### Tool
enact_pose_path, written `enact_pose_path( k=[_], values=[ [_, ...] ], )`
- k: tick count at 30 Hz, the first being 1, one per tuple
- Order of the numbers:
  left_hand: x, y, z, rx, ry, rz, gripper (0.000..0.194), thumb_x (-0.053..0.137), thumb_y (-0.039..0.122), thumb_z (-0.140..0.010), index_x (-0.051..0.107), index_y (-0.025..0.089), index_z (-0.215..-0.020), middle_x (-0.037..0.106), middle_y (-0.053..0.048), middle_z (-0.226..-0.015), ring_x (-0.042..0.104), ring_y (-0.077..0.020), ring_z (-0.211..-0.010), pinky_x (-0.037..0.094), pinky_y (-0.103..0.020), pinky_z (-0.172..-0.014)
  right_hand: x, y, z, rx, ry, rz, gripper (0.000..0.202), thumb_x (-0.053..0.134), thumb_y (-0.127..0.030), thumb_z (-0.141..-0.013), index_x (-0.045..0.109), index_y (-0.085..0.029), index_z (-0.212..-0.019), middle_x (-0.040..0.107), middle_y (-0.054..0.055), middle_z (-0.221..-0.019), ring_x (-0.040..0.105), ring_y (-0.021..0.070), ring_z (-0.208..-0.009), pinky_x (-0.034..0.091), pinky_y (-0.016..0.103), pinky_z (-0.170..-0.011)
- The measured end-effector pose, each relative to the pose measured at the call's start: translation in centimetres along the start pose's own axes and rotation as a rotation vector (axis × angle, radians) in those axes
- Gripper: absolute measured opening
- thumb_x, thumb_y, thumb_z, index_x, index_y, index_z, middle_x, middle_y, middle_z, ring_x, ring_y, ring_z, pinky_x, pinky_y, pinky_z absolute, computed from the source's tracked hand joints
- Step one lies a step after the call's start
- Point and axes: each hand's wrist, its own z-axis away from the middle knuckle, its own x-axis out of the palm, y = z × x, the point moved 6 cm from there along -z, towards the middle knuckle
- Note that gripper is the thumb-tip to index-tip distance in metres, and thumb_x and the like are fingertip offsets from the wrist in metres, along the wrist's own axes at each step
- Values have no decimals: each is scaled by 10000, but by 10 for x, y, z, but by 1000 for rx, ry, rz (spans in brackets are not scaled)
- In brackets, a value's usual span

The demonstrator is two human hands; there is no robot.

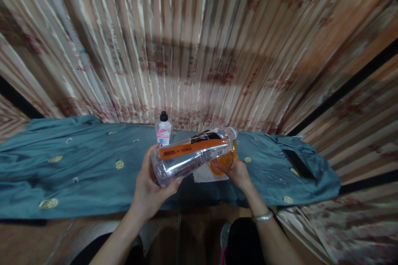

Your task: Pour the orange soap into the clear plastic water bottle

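My left hand [151, 186] grips the base end of a large clear plastic bottle [192, 161] with an orange and black label. The bottle lies nearly sideways in the air, its neck up and to the right. My right hand [234, 172] is closed on a translucent orange container [224, 162] just under the bottle's neck end. The bottle covers part of that container, so I cannot tell its exact kind. Below it, a white cloth or paper [205, 175] is partly visible. Beyond the left hand stands a small clear bottle [163, 130] with a black cap and pink label.
A teal cloth with yellow pineapple prints covers the narrow table [99, 174]. On its right end lies a dark phone [297, 164]. A pleated patterned curtain [192, 62] hangs close behind the table, and dark bars [351, 85] slant along the sides.
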Motion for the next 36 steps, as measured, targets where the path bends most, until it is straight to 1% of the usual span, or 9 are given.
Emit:
enact_pose_path(
  k=[11,15,18,20,22,24,28,31,36],
  values=[
    [-2,4,2,6,7,26,930,1020,616,-783,610,272,-1543,845,-123,-1329,889,-390,-1212,771,-530,-1044,-2,-6,3,12,-14,-25,522,946,-430,-823,750,-251,-1273,933,166,-1263,912,423,-1216,724,490,-1032],
    [-7,5,-2,29,-6,8,943,1036,585,-751,607,278,-1533,851,-117,-1333,894,-403,-1208,775,-568,-1053,-3,-3,3,11,-2,-1,620,982,-450,-791,747,-235,-1323,939,170,-1237,914,435,-1188,729,491,-980],
    [-3,3,-4,17,-103,-28,907,1059,478,-766,612,315,-1538,850,-98,-1346,893,-411,-1217,784,-598,-1048,-3,-2,3,1,4,-11,699,1004,-454,-782,735,-233,-1387,941,166,-1249,920,428,-1167,732,475,-955],
    [-7,4,-4,24,-25,20,887,1026,539,-778,629,338,-1546,850,-101,-1351,885,-430,-1219,780,-645,-1054,-2,-1,2,1,-7,-24,752,1007,-454,-785,716,-231,-1442,941,162,-1269,920,423,-1178,731,472,-968],
    [-7,4,-4,-4,9,41,942,1049,591,-724,646,315,-1529,848,-110,-1350,884,-441,-1215,771,-658,-1071,0,-1,2,6,-25,-21,785,1006,-452,-790,700,-214,-1473,941,167,-1271,915,432,-1205,727,483,-991],
    [-4,2,-4,-81,-26,16,1019,1118,544,-628,668,283,-1504,843,-119,-1365,875,-451,-1251,750,-646,-1124,1,1,1,7,-29,-12,775,1007,-454,-791,704,-203,-1459,942,171,-1257,910,440,-1224,725,486,-1001],
    [-13,1,-7,-131,10,38,1139,1146,607,-515,657,262,-1483,845,-125,-1366,868,-468,-1278,731,-668,-1143,2,1,1,-23,-12,-28,713,1002,-459,-799,723,-229,-1414,944,154,-1258,918,424,-1206,735,462,-963],
    [-15,-3,-9,-131,-86,-24,1106,1147,494,-604,617,237,-1539,839,-154,-1412,873,-435,-1293,737,-601,-1149,4,1,2,-52,6,-44,684,978,-462,-819,731,-229,-1413,946,152,-1246,924,422,-1178,744,477,-968],
    [-21,-9,-9,-110,-81,-47,1041,1114,470,-654,630,238,-1546,847,-164,-1424,869,-452,-1299,732,-625,-1159,5,1,1,-74,-24,-46,682,960,-462,-839,729,-220,-1433,936,162,-1287,916,429,-1215,743,519,-1024]
  ],
)
